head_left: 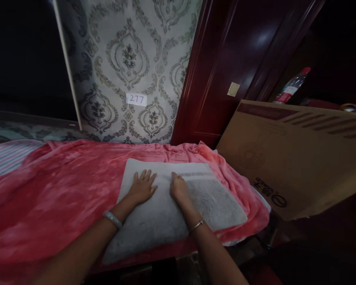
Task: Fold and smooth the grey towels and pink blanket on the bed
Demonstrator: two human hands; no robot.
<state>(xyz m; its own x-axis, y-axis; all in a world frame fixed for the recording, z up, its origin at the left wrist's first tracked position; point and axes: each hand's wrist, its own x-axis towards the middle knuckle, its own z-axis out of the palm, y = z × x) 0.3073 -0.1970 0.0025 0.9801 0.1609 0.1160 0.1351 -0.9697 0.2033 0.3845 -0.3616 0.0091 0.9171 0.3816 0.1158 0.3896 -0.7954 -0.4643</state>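
A grey plush mat (216, 202) lies on a red blanket (68, 182). Its left part looks smoother and lighter, and a pale band with a darker stripe runs along the far right part. My left hand (144, 187) rests flat on the smoother part with its fingers spread, holding nothing. Just to the right, my right hand (179, 190) is closed on the mat's surface where the two textures meet. Its curled fingers hide what part of the mat they grip. A bracelet circles each wrist.
A large cardboard box (255, 154) stands at the right, with a plastic bottle (292, 87) above its far edge. Behind are patterned wallpaper (157, 59), a paper label marked 277 (136, 99), a dark red door (213, 79) and a dark screen (23, 59). Striped cloth (8, 156) shows at left.
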